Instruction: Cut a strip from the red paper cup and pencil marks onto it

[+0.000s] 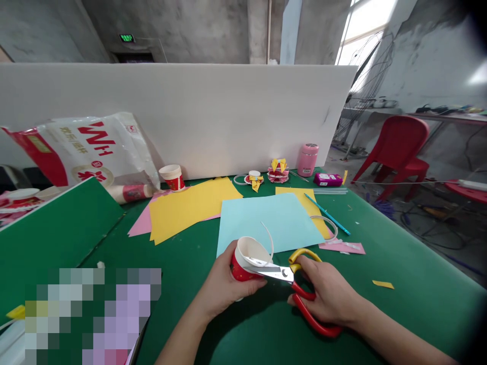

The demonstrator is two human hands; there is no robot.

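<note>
My left hand [222, 281] is wrapped round a red paper cup [247, 258] with a white inside, held tilted over the green table [399, 243]. My right hand [327, 294] grips red-and-yellow-handled scissors [300, 289], whose blades reach into the cup's rim. A thin white strip cut from the rim curls up above the cup. A light blue paper sheet [266, 220] lies just beyond the cup.
Yellow paper [190, 205] and pink sheets lie to the left, with another red cup [172, 177] and a large plastic bag [87, 149] behind. A pink canister [307, 158], small paper crafts, a blue pencil [327, 214] and scraps sit near a white board. A red chair [399, 147] stands right.
</note>
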